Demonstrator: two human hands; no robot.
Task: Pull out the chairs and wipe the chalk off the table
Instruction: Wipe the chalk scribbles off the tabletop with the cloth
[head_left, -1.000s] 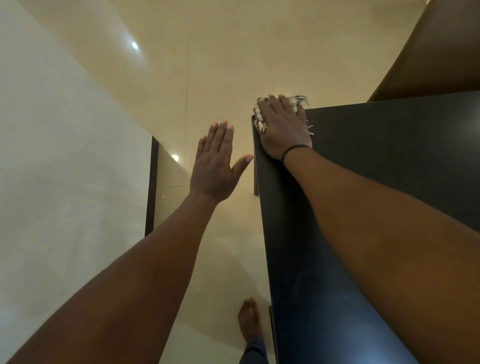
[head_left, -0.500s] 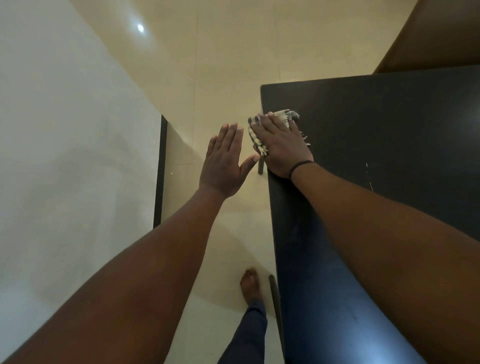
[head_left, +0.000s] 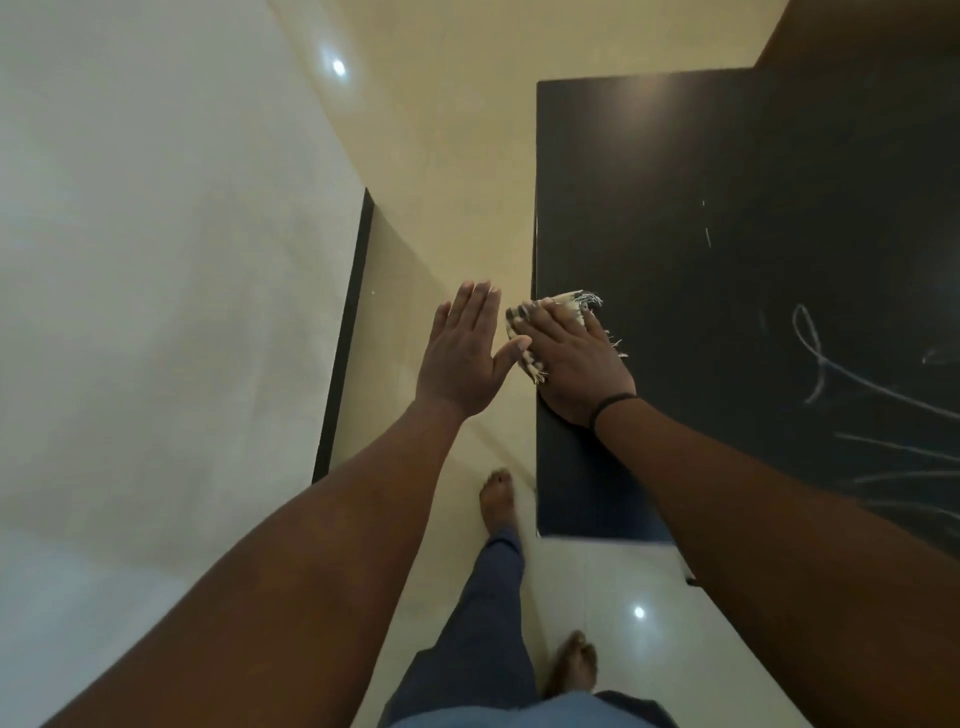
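Note:
A black table (head_left: 675, 171) fills the right of the view. White chalk scribbles (head_left: 852, 384) cover its right part. My right hand (head_left: 576, 364) lies flat on a fringed checked cloth (head_left: 558, 306) and presses it onto the table at the left edge. The cloth sticks out past the fingertips and over the table's edge. My left hand (head_left: 462, 358) hovers flat over the floor just left of the table, fingers straight, holding nothing, its thumb close to the cloth. No chair is in sight.
A pale wall (head_left: 156, 260) with a dark skirting strip (head_left: 345, 338) stands on the left. Glossy beige floor tiles (head_left: 441, 156) run between wall and table. My bare feet (head_left: 496, 499) stand at the table's near left corner. A brown panel (head_left: 857, 31) is at the top right.
My right hand has slid the cloth toward me along the table's left edge. My left hand stayed beside it. The view has shifted, and chalk marks on the right now show.

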